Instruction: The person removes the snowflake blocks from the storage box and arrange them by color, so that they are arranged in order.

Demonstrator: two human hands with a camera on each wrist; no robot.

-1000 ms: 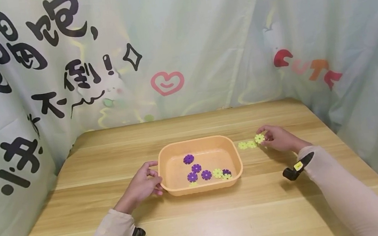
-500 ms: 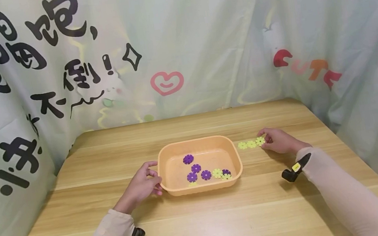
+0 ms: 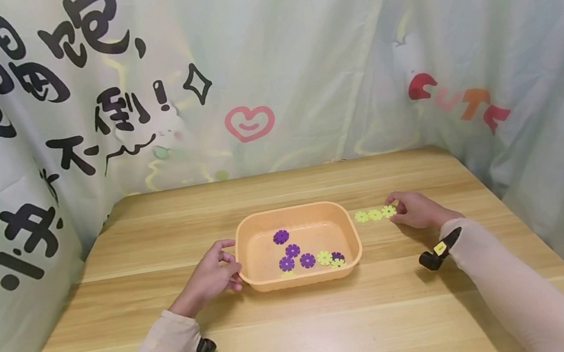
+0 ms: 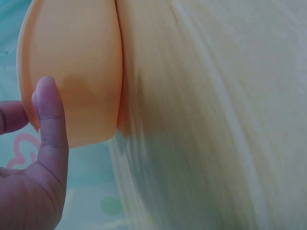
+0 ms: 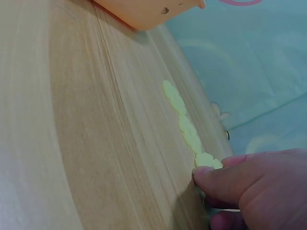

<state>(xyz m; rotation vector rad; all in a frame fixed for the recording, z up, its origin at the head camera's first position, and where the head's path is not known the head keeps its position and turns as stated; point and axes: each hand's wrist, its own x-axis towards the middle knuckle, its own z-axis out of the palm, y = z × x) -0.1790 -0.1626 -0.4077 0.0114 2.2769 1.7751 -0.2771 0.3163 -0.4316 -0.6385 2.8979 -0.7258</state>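
In the head view, my left hand (image 3: 212, 277) holds the left rim of an orange plastic basin (image 3: 294, 211). The left wrist view shows its thumb (image 4: 52, 120) against the basin's outer wall, with a finger at the rim. Right of the basin, my right hand (image 3: 417, 210) pinches a yellow snowflake disc (image 3: 388, 211) between thumb and fingers. That disc lies at the right end of a row, touching the middle yellow disc (image 3: 375, 215), which touches the left yellow disc (image 3: 361, 216). Seen from the right wrist, the held disc (image 5: 208, 161) sits low at the table.
Several purple discs (image 3: 292, 251) and a few yellow discs (image 3: 324, 258) lie inside the basin, mostly toward its front. A wooden table (image 3: 303, 339) carries everything. Printed curtains (image 3: 300, 66) hang behind and on both sides.
My right hand has lowered the pinched yellow disc slightly, bringing it flat in line with the other two yellow discs. My left hand and the basin stay in place.
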